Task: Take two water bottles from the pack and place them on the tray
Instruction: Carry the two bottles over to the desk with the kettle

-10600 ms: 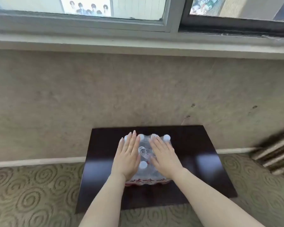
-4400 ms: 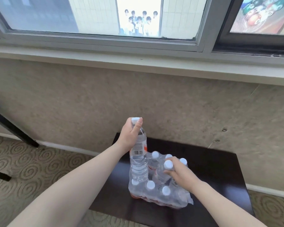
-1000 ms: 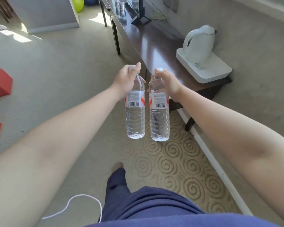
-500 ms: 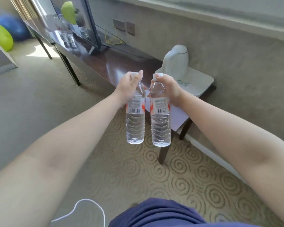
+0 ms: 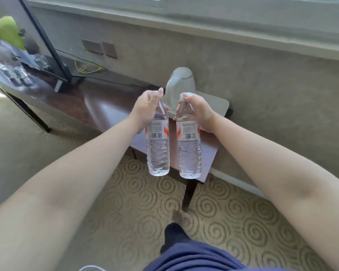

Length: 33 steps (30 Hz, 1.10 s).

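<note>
I hold two clear water bottles with red-and-white labels upright in the air, side by side. My left hand [image 5: 146,108] grips the neck of the left bottle [image 5: 158,151]. My right hand [image 5: 197,110] grips the neck of the right bottle [image 5: 189,153]. Both hang in front of the near end of a dark wooden table [image 5: 106,106]. Behind them a pale tray [image 5: 217,103] lies on that table's end with a white kettle [image 5: 181,83] standing on it. The pack is out of view.
A TV screen on a black stand [image 5: 62,83] sits further left on the table, with several glasses [image 5: 16,73] and cables near it. A beige wall and window sill run behind. Swirl-patterned carpet [image 5: 223,222] covers the floor; my leg [image 5: 184,251] is below.
My view has swung further toward the wall and the table's end. The bottles stay in both hands, now a little further apart and closer to the tray.
</note>
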Each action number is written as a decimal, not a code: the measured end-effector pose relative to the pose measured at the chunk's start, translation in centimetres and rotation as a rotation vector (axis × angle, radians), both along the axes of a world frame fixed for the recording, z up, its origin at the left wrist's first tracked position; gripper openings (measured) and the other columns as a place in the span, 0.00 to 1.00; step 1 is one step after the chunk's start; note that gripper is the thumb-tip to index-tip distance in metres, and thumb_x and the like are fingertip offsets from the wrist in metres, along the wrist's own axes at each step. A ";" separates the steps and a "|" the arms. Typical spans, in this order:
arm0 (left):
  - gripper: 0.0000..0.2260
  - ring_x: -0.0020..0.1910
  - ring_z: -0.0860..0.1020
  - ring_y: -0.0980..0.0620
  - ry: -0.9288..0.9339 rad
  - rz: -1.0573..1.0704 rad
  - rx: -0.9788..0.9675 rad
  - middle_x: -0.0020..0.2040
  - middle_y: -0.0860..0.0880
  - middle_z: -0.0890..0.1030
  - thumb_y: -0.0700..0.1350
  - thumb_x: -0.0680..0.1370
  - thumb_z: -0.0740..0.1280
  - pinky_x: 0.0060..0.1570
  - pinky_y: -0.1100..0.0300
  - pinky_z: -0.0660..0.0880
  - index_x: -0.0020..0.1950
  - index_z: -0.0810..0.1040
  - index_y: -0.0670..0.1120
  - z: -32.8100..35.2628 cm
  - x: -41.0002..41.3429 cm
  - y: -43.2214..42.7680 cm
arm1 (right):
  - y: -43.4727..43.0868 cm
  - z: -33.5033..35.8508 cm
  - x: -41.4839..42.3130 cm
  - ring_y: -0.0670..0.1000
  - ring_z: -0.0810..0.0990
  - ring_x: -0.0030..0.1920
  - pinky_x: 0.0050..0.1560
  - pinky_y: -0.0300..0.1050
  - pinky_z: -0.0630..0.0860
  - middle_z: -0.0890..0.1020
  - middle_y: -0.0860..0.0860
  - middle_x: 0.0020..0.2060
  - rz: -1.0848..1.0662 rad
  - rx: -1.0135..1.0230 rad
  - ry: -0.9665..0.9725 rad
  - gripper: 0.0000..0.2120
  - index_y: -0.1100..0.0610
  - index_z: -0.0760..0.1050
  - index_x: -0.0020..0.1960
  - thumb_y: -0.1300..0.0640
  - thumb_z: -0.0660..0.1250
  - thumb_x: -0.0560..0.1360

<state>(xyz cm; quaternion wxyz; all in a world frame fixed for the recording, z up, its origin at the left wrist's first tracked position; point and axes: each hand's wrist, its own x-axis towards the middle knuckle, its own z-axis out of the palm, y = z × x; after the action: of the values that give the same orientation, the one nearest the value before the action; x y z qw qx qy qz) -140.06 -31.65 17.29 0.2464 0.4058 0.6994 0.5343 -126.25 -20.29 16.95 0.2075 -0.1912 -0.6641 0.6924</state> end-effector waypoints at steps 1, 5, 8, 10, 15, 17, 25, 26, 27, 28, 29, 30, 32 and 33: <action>0.16 0.39 0.81 0.54 -0.007 -0.019 0.017 0.37 0.49 0.85 0.57 0.79 0.58 0.42 0.67 0.77 0.36 0.72 0.50 -0.1 -0.5 1.0 | 1.0 -0.2 -0.6 0.54 0.74 0.33 0.37 0.45 0.74 0.72 0.58 0.35 -0.007 0.007 0.004 0.10 0.58 0.66 0.36 0.52 0.58 0.71; 0.21 0.30 0.79 0.63 0.014 -0.096 0.016 0.28 0.51 0.83 0.54 0.80 0.57 0.33 0.73 0.73 0.29 0.76 0.53 0.2 -2.7 5.2 | 5.0 -0.4 -3.1 0.49 0.78 0.30 0.38 0.43 0.77 0.75 0.58 0.34 -0.042 0.007 0.029 0.10 0.58 0.69 0.36 0.53 0.57 0.72; 0.22 0.33 0.81 0.55 0.022 -0.171 -0.003 0.37 0.37 0.84 0.55 0.80 0.57 0.42 0.59 0.74 0.27 0.78 0.60 0.1 -4.6 8.7 | 7.9 -0.2 -4.6 0.53 0.79 0.33 0.42 0.47 0.76 0.76 0.58 0.34 -0.089 0.028 0.022 0.11 0.59 0.70 0.37 0.54 0.57 0.75; 0.22 0.33 0.81 0.60 0.030 -0.192 0.004 0.41 0.30 0.82 0.54 0.80 0.57 0.43 0.64 0.74 0.27 0.79 0.59 0.1 -5.6 10.9 | 9.7 -0.1 -5.4 0.56 0.78 0.35 0.46 0.51 0.74 0.76 0.58 0.34 -0.125 0.028 0.021 0.13 0.58 0.70 0.37 0.57 0.55 0.79; 0.21 0.35 0.81 0.62 0.029 -0.206 0.022 0.37 0.38 0.82 0.54 0.80 0.58 0.54 0.57 0.72 0.29 0.74 0.50 -0.6 -7.5 16.2 | 13.4 0.3 -6.1 0.52 0.78 0.33 0.40 0.46 0.75 0.76 0.57 0.33 -0.196 0.058 0.000 0.15 0.58 0.70 0.37 0.59 0.54 0.80; 0.21 0.37 0.81 0.61 0.033 -0.226 0.034 0.36 0.39 0.83 0.55 0.80 0.58 0.55 0.53 0.72 0.29 0.75 0.51 -0.6 -8.0 17.9 | 14.4 0.4 -6.1 0.51 0.77 0.33 0.41 0.45 0.75 0.76 0.58 0.32 -0.238 0.064 -0.003 0.15 0.59 0.69 0.36 0.60 0.54 0.80; 0.20 0.33 0.79 0.66 0.025 -0.322 0.020 0.35 0.45 0.83 0.53 0.81 0.57 0.39 0.75 0.71 0.34 0.74 0.44 -1.6 -8.6 22.0 | 15.9 0.1 -6.0 0.54 0.76 0.37 0.47 0.48 0.73 0.75 0.64 0.39 -0.412 0.065 -0.073 0.15 0.61 0.70 0.35 0.58 0.56 0.79; 0.22 0.32 0.78 0.67 0.027 -0.352 0.018 0.35 0.46 0.83 0.53 0.81 0.57 0.38 0.75 0.70 0.34 0.75 0.41 -1.7 -8.7 22.3 | 15.8 0.1 -6.1 0.56 0.75 0.39 0.50 0.52 0.73 0.75 0.64 0.39 -0.453 0.032 -0.075 0.14 0.61 0.70 0.38 0.59 0.56 0.80; 0.23 0.30 0.76 0.66 0.030 -0.385 0.007 0.34 0.50 0.82 0.52 0.82 0.56 0.38 0.71 0.70 0.34 0.75 0.39 -1.8 -8.6 22.5 | 15.7 0.0 -6.2 0.58 0.75 0.41 0.53 0.56 0.73 0.75 0.63 0.39 -0.494 0.006 -0.077 0.12 0.61 0.70 0.40 0.60 0.55 0.81; 0.23 0.27 0.74 0.66 0.033 -0.420 -0.007 0.30 0.56 0.80 0.52 0.82 0.56 0.37 0.66 0.69 0.33 0.74 0.40 -1.9 -8.6 22.7 | 15.5 0.0 -6.2 0.58 0.75 0.43 0.55 0.60 0.72 0.75 0.61 0.38 -0.531 -0.006 -0.080 0.10 0.61 0.70 0.43 0.60 0.55 0.81; 0.22 0.25 0.72 0.65 0.031 -0.452 -0.020 0.25 0.60 0.77 0.52 0.82 0.56 0.35 0.64 0.67 0.31 0.72 0.44 -2.1 -8.5 22.8 | 15.2 0.0 -6.2 0.59 0.74 0.44 0.57 0.62 0.71 0.75 0.61 0.37 -0.563 -0.009 -0.085 0.09 0.62 0.70 0.44 0.60 0.55 0.81; 0.19 0.24 0.71 0.66 0.027 -0.475 -0.027 0.22 0.61 0.74 0.51 0.82 0.56 0.34 0.64 0.65 0.31 0.69 0.48 -2.4 -8.4 22.9 | 14.9 -0.1 -6.3 0.59 0.74 0.44 0.57 0.62 0.71 0.75 0.61 0.37 -0.587 -0.010 -0.087 0.08 0.63 0.69 0.46 0.61 0.55 0.81; 0.16 0.23 0.70 0.67 0.024 -0.486 -0.020 0.21 0.61 0.73 0.51 0.82 0.57 0.31 0.69 0.66 0.34 0.67 0.50 -2.8 -8.2 23.0 | 14.4 -0.1 -6.4 0.58 0.74 0.42 0.55 0.60 0.70 0.74 0.62 0.37 -0.621 -0.017 -0.079 0.08 0.63 0.69 0.46 0.61 0.55 0.81; 0.15 0.23 0.70 0.67 0.029 -0.485 -0.010 0.22 0.59 0.73 0.50 0.81 0.58 0.30 0.71 0.67 0.35 0.67 0.50 -3.0 -8.1 22.9 | 14.1 -0.1 -6.4 0.58 0.74 0.41 0.54 0.59 0.70 0.74 0.61 0.37 -0.635 -0.025 -0.073 0.08 0.62 0.69 0.45 0.62 0.55 0.81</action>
<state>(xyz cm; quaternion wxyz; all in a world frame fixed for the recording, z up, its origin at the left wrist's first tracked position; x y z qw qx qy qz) -148.20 -8.70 14.32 0.3594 0.5683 0.5877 0.4500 -132.66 -6.21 16.86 0.3868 -0.4162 -0.5696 0.5939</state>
